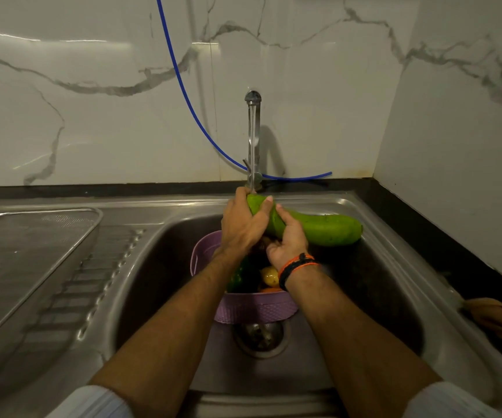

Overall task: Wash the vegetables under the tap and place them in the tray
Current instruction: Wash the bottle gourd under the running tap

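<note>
2 hands hold a long green gourd (pixel 316 227) under a running tap (pixel 253 137), just above centre of the frame.

The gourd's long axis runs from its narrow end under the water stream, down and right over the sink (pixel 373 297). The left hand (pixel 242 226) wraps that narrow end; the right hand (pixel 289 239) grips just beside it, so the thick end juts out unsupported to the right. The mesh tray (pixel 32 245) lies well apart at left of frame, nearer the left hand. A purple basket (pixel 255 307) of other vegetables sits below the hands.
</note>
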